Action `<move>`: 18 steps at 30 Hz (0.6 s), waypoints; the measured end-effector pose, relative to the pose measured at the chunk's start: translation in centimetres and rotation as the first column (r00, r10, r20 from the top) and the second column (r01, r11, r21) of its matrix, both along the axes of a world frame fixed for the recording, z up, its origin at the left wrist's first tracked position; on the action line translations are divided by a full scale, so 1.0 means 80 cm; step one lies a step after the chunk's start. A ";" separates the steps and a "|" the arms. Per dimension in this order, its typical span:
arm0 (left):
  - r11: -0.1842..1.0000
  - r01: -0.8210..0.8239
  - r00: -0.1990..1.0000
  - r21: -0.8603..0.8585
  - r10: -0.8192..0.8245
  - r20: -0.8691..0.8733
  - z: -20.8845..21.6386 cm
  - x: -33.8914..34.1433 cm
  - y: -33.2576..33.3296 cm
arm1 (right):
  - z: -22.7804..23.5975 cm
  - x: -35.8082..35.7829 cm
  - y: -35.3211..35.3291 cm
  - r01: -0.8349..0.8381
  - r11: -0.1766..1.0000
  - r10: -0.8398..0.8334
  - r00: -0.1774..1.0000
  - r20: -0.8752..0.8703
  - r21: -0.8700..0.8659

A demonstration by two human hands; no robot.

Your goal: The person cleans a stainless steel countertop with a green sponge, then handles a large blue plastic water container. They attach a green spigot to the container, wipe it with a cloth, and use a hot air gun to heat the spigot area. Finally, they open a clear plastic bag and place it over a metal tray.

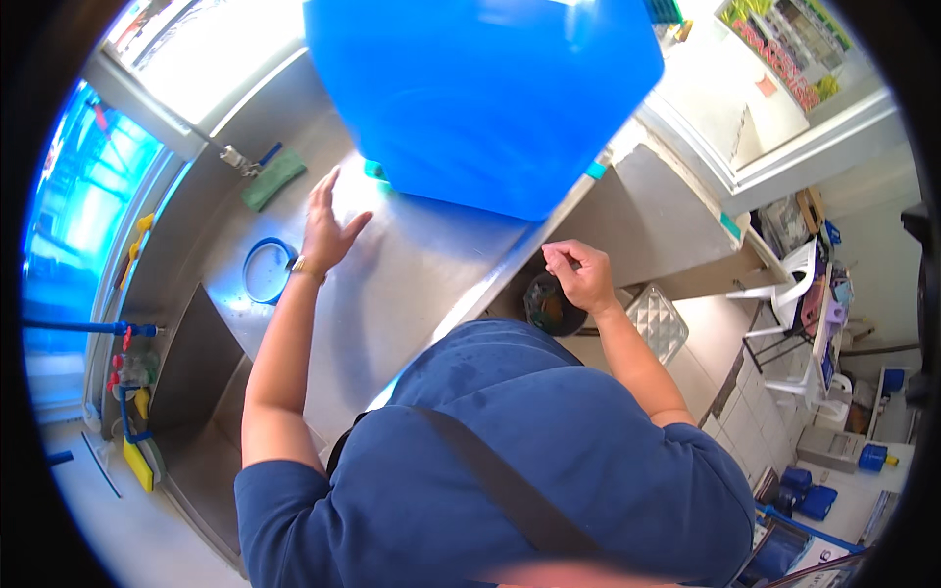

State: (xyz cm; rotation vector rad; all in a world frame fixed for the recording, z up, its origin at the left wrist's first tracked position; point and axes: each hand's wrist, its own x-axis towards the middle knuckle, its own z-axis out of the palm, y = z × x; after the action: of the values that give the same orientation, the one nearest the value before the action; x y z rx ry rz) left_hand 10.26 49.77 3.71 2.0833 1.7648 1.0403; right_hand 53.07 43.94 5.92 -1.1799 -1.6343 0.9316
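My left arm (281,392) extended forward, left hand (326,233) spread, thumb (359,226) out, right forearm (639,363) angled inward, right hand (586,279) loosely curled

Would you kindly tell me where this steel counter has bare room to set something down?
There is bare steel counter between the left hand, its near edge and the large blue object. It is more crowded left of that hand, with a green cloth and blue ring.

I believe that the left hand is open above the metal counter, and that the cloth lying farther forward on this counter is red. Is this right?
Not quite: the head view shows that the cloth is green, not red. The rest holds: it lies farther forward on the metal counter, and the left hand is open above this counter.
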 end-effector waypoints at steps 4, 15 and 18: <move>0.998 -0.042 0.988 0.055 0.049 -0.149 0.010 0.060 -0.104 | -0.041 0.059 -0.006 0.045 0.989 -0.055 0.996 -0.066 -0.143; 0.941 -0.235 0.854 -0.243 0.081 -0.513 -0.022 0.200 -0.260 | -0.281 0.060 0.060 -0.326 0.815 0.520 0.776 0.357 -0.478; 0.944 -0.262 0.835 -0.199 0.118 -0.538 -0.025 0.204 -0.259 | -0.347 0.022 0.079 -0.361 0.789 0.602 0.613 0.511 -0.497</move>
State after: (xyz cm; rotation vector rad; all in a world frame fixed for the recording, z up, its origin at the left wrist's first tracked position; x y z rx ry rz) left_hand 26.57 29.01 1.68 2.1742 2.2513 0.2378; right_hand 54.86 50.28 -21.81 -1.4223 -2.5423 1.2875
